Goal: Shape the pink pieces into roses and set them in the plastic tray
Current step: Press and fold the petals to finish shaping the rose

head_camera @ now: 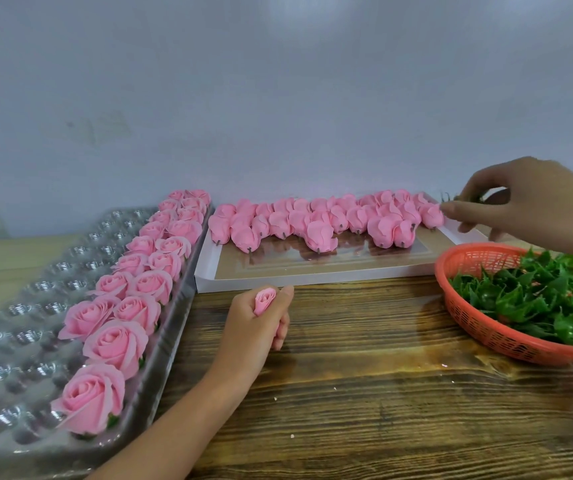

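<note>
Left hand [260, 322] on table [347, 382], clenched round pink rosebud [265, 300]. Right hand [524, 202] pinches green leaf piece [449, 196] beside pink pieces [316, 221]. 2 rows of roses [118, 344] in plastic tray [18, 306].

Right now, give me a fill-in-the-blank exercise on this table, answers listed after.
The left hand grips a ____ rosebud.
Finished roses fill ____ rows of the plastic tray.
The basket holds ____ leaf pieces.
The right hand, pinching one leaf piece, reaches the pink pieces on the ____ flat tray.
Missing words: pink; two; green; white.
</note>
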The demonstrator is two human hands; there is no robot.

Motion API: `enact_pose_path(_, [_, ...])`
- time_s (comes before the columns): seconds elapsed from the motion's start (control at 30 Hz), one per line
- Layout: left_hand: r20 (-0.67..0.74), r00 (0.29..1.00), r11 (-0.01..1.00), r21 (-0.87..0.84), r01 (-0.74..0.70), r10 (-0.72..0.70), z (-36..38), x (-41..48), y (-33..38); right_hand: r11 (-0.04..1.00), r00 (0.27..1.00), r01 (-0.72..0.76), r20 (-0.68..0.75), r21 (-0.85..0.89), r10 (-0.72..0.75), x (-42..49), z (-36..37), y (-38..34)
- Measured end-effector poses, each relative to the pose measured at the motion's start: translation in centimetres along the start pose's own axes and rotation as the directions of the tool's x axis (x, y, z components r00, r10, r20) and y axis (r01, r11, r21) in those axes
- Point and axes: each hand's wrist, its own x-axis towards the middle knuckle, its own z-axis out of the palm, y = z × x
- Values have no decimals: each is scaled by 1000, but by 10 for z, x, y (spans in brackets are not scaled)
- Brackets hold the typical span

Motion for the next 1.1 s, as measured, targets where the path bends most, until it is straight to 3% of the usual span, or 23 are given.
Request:
enact_pose_path(0.2, [-27, 1000, 1000, -2, 5, -5, -1, 0, 0, 960, 981, 137, 103, 244, -166, -21, 30, -53])
enact_pose_path(0.37, [-122, 991, 998, -31, -51, 47, -2, 1, -2, 953, 916, 168, 318, 252, -246, -38, 91, -72])
enact_pose_path(0.57, [-240, 940, 970, 29, -242, 242, -3, -2, 0, 922, 886, 225, 328, 314, -328, -50, 150, -73])
enact_pose_path(0.7, [-137, 892, 902, 25, -431, 431, 0, -8, 6, 891, 894, 248, 265, 380, -362, -55, 158, -73])
enact_pose_path(0.8, [-16, 871, 871, 14, -491, 491, 7, -12, 6, 862, 893, 257, 235, 436, -385, -59, 159, -74])
enact_pose_path(0.97, [123, 879, 885, 9, -466, 461, 12, -15, 4, 820, 893, 211, 237, 532, -383, -62, 160, -78])
enact_pose_path(1.1, [134, 915, 920, 45, -389, 381, 12, -14, 6, 770, 898, 128, 255, 625, -357, -62, 162, -78])
